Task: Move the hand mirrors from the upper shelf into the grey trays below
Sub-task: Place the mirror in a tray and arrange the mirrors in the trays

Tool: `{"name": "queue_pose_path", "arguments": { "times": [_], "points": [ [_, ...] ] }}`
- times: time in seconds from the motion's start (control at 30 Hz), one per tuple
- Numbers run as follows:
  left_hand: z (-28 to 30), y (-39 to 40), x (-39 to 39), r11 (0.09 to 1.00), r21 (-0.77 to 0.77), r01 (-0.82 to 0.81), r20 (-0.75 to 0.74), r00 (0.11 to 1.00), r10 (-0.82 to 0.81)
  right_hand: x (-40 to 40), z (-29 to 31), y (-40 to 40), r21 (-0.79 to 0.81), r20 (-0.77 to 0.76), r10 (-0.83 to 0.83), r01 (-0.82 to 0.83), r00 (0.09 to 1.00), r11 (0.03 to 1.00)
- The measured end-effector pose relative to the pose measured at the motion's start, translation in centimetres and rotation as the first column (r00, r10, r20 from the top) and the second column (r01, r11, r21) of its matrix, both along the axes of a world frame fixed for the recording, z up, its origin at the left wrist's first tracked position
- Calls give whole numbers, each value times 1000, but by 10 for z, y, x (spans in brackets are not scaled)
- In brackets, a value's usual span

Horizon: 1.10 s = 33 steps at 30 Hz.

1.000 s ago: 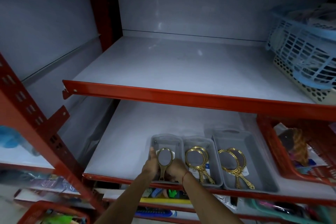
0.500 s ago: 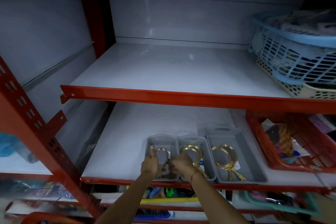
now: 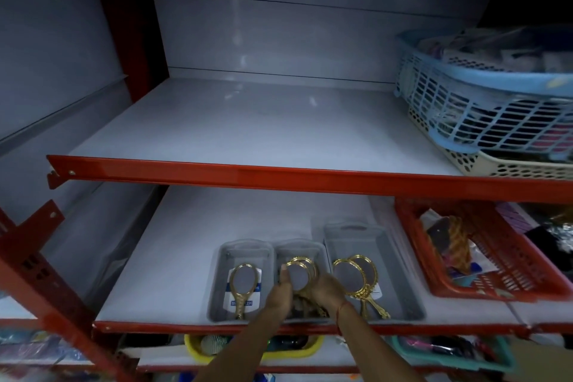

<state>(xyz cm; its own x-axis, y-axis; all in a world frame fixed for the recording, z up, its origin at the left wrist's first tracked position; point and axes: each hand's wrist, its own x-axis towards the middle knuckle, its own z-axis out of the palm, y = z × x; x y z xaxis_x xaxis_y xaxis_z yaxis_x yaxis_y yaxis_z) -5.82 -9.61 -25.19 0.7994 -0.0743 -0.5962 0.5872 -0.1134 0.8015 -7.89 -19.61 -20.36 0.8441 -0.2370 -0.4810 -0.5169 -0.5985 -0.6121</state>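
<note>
Upper shelf (image 3: 248, 121): showing bare across its visible white board, no hand mirror lying on it; blue basket (image 3: 483, 102) and cream basket (image 3: 511, 164) standing at its right end. Lower shelf (image 3: 173, 273): carrying three grey trays in a row near the front edge. Left tray (image 3: 217, 288): holding one gold hand mirror (image 3: 245, 281), handle pointing toward the onlooker, lying on a white label. Right tray (image 3: 400, 273): holding a stacked pair of gold mirrors (image 3: 356, 276), handles forward. Middle tray (image 3: 297, 246): both hands working over it, a stack of mirrors (image 3: 300, 271) being settled there. Left hand (image 3: 280, 291): grip closing on the left rim of that stack, thumb up along the frame. Right hand (image 3: 327, 287): grip closing on the lower right of the same stack, near the handles, which are hidden beneath the hands. Red basket (image 3: 483, 285): sitting to the right of the trays, not involved. Step in hand, as judged: seating the final mirrors in the middle tray. Next move, as judged: lowering the stack flat between the tray walls, handles forward, then opening both grips; nothing more appears to be waiting on the upper shelf.
</note>
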Motion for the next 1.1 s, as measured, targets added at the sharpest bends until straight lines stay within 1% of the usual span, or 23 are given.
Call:
{"name": "queue_pose_path", "arguments": {
  "times": [0.13, 0.3, 0.37, 0.4, 0.5, 0.6, 0.77, 0.83, 0.93, 1.0, 1.03, 1.1],
  "points": [
    [-3, -9, 5, 1000, 7, 3, -19, 1000, -2, 6, -6, -5, 55, -30, 25, -23, 999, 998],
    [-14, -10, 11, 999, 31, -18, -9, 1000, 18, 14, -8, -8, 75, -41, -29, 32, 999, 997],
    [-18, -12, 11, 998, 53, -24, -8, 1000, 24, 13, -8, -9, 66, -53, -17, 21, 998, 998],
    [-19, -14, 11, 999, 41, -32, -13, 999, 33, 13, -9, -11, 67, -68, -18, 23, 998, 997],
    [-17, -18, 8, 999, -3, -42, -25, 999, 42, 12, -9, -10, 149, -103, -44, 59, 994, 987],
    [-13, -18, 9, 999, 30, -28, -30, 999, 29, 10, -8, -9, 261, -130, -79, 111, 988, 959],
    [-12, -15, 9, 999, 28, -23, -47, 999, 24, 9, -12, -10, 299, -122, -78, 112, 989, 948],
    [-8, -15, 7, 998, 65, -2, -47, 999, 5, 9, -10, -11, 294, -123, -99, 132, 987, 947],
    [-3, -15, 2, 980, 196, 22, -19, 1000, -18, 10, -5, -16, 254, -106, -152, 174, 983, 951],
    [1, -16, -1, 969, 248, -7, 46, 999, -4, 11, -1, -24, 239, -79, -198, 212, 977, 948],
    [2, -19, -2, 970, 240, -40, 90, 996, 18, 11, 1, -30, 242, -61, -235, 243, 970, 939],
    [8, -28, -4, 983, 154, -105, 167, 983, 79, 11, 4, -42, 229, -26, -300, 298, 954, 927]
  ]
}}
